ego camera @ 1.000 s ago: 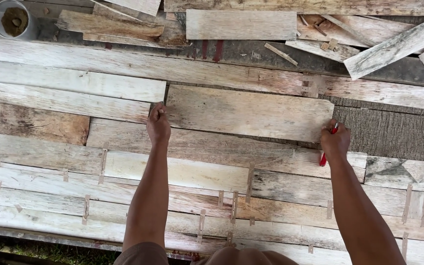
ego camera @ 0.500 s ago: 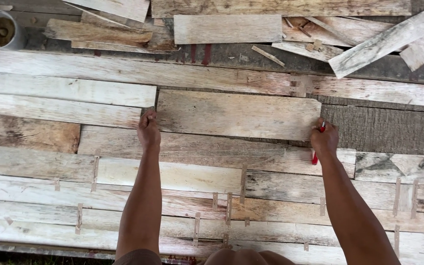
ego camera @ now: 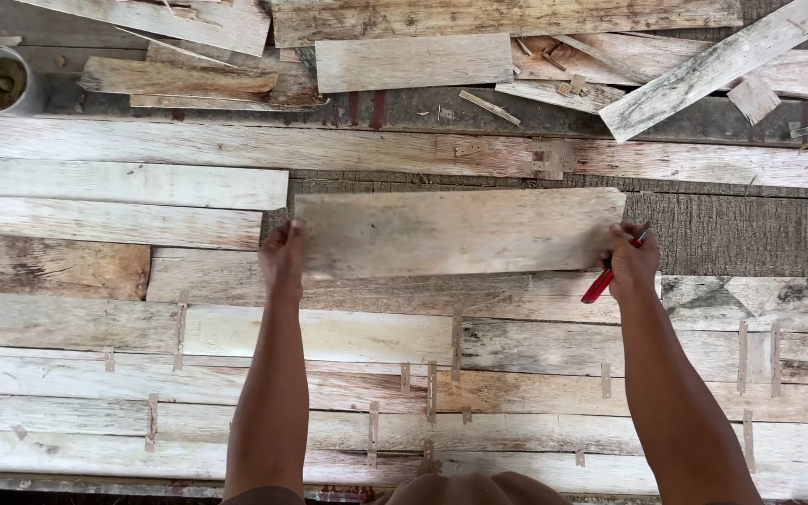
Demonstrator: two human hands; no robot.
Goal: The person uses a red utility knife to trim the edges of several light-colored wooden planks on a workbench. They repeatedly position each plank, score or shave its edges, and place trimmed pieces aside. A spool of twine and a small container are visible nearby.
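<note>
Patchwork of weathered planks (ego camera: 95, 187), short board (ego camera: 460, 232) between both hands, left hand (ego camera: 282, 257) fingers gripping its end, right hand (ego camera: 630, 262) fingers closed on red pencil (ego camera: 602, 281)

Pale weathered plank (ego camera: 460, 232), flat, crosswise, gripped at both ends, red pencil (ego camera: 600, 283) at right end

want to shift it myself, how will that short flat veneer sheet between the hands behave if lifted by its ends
The veneer sheet looks thin, so probably light and somewhat bendy. Its frayed edges suggest it may split. The left hand and right hand hold opposite ends.
</note>
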